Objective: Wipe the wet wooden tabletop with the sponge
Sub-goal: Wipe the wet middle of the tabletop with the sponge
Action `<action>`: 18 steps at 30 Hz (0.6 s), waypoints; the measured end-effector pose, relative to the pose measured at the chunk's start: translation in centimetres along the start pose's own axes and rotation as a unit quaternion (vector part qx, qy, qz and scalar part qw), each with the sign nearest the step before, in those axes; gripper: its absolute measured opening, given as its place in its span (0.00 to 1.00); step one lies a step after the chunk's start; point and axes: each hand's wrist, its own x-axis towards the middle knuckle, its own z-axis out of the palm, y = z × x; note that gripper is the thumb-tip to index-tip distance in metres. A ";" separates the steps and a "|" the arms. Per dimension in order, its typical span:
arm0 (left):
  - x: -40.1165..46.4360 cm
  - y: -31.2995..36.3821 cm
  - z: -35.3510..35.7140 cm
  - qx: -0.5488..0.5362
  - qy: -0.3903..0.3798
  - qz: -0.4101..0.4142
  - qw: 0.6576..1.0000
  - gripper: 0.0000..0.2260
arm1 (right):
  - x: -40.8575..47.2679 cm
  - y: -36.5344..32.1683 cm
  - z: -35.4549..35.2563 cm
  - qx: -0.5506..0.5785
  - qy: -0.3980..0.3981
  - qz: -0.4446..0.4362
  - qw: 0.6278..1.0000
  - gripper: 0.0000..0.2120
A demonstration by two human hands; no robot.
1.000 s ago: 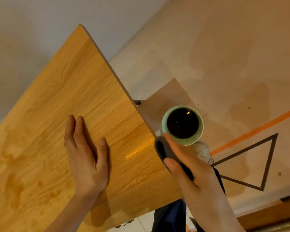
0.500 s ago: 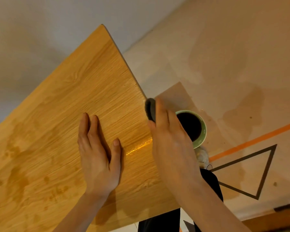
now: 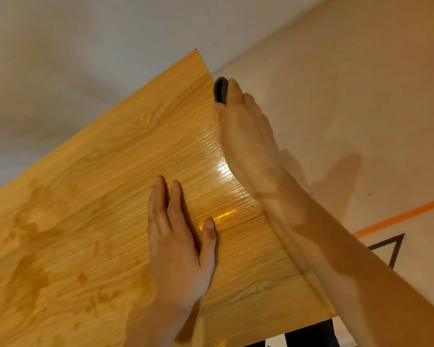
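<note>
Head view: the sponge [image 3: 220, 90] is held in the right hand [image 3: 248, 136], whose fingers are closed over it so that only its dark far end shows beyond the fingertips. It sits at the right edge of the tabletop [image 3: 110, 196], close to the far corner; whether it is pressed on the wood or overhangs the edge cannot be told. Its visible part appears longer along the edge than across it, the long axis pointing away from the person towards that corner, though most of it is hidden under the fingers.

Nearer than the grip and to its left, the left hand [image 3: 178, 249] is laid flat on the wood, fingers spread straight, holding nothing. Wet gloss is seen just beside the right wrist, and darker damp blotches lie well to the left of the grip, towards the person.

For a good stroke, the sponge would best be kept flat with even pressure and drawn in overlapping passes from the edge back across the blotches, the board being steadied by the left hand.
</note>
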 end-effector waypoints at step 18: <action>0.1 -0.4 0.1 -0.022 -0.017 0.020 0.999 0.33 | 10.9 -2.9 1.2 0.094 0.020 -0.021 0.995 0.11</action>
